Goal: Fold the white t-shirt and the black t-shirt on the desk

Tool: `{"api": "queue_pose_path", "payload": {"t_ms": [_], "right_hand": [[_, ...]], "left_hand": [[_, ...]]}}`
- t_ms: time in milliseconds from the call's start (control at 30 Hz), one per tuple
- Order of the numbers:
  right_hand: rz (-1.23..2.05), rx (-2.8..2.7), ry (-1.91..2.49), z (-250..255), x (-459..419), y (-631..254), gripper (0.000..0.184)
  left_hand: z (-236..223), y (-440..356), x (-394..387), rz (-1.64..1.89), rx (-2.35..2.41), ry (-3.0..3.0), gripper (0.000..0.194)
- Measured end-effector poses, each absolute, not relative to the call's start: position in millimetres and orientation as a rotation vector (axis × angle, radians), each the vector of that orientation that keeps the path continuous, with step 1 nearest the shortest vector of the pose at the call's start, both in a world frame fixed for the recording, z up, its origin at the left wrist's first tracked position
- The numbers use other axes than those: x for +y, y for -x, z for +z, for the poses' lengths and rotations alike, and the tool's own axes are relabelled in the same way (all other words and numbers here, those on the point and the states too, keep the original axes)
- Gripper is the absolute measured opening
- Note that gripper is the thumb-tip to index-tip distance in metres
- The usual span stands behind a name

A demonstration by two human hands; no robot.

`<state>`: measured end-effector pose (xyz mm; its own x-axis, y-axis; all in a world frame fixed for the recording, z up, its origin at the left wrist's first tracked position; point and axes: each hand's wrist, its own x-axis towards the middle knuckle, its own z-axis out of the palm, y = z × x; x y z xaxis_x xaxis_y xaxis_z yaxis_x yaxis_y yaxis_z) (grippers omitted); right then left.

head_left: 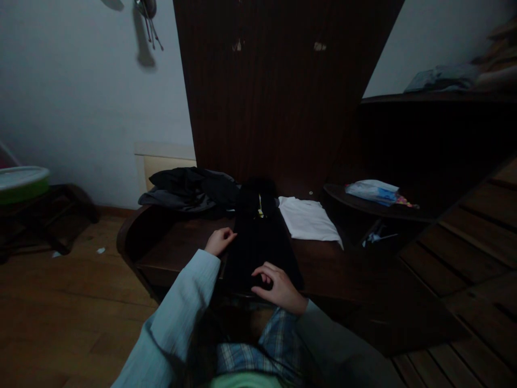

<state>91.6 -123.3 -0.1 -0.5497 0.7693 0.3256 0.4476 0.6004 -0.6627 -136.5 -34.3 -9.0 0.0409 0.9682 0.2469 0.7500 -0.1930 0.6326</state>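
Observation:
A long, dark black garment [262,250] lies folded flat on the brown wooden surface in front of me, with a small yellowish mark near its far end. At its left edge is my left hand [220,241], fingers pressed together with the tips at the cloth. My right hand [278,288] is over the garment's near right part; its fingers are curled, the thumb stands apart from them, and nothing shows between. Right of the garment, a folded white cloth [310,219] rests on the same surface. The garment's details are lost in the dim light.
Behind the garment rises a tall dark wooden panel [274,97]. A heap of black and grey clothes [189,188] lies at the back left. To the right, a plastic packet [374,191] sits on a rounded shelf [343,196]. A green tub with a pale lid [24,186] is far left.

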Motion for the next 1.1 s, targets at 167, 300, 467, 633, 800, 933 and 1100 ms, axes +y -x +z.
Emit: {"api": "queue_pose_path", "payload": {"t_ms": [167,300,467,633,800,933,1100], "right_hand": [[0.740,-2.180,0.949,-7.1,-121.9,-90.2,0.011],[0.798,-2.122,0.884,-7.2,-120.3,-91.7,0.007],[0.802,-2.113,0.870,-4.6,-121.4,-93.0,0.011],[0.797,-2.216,0.879,-1.5,-122.5,-92.1,0.011],[0.850,-2.142,0.920,0.9,-121.5,-91.9,0.007],[0.856,-2.144,0.937,0.0,-121.0,-91.4,0.010],[0.803,-2.198,0.909,-2.5,-120.4,-92.0,0.018]], "left_hand": [[-7.6,136.6,-35.0,0.956,1.722,-2.000,0.030],[-4.7,135.3,-36.5,0.964,1.725,-1.981,0.029],[-2.9,134.6,-37.4,0.970,1.717,-1.970,0.029],[-3.0,134.4,-38.0,0.963,1.728,-1.970,0.028],[-1.6,133.9,-39.2,0.917,1.730,-1.976,0.027],[0.5,132.0,-40.0,0.881,1.754,-1.990,0.028],[3.9,127.0,-58.6,0.837,1.780,-1.967,0.029]]}}
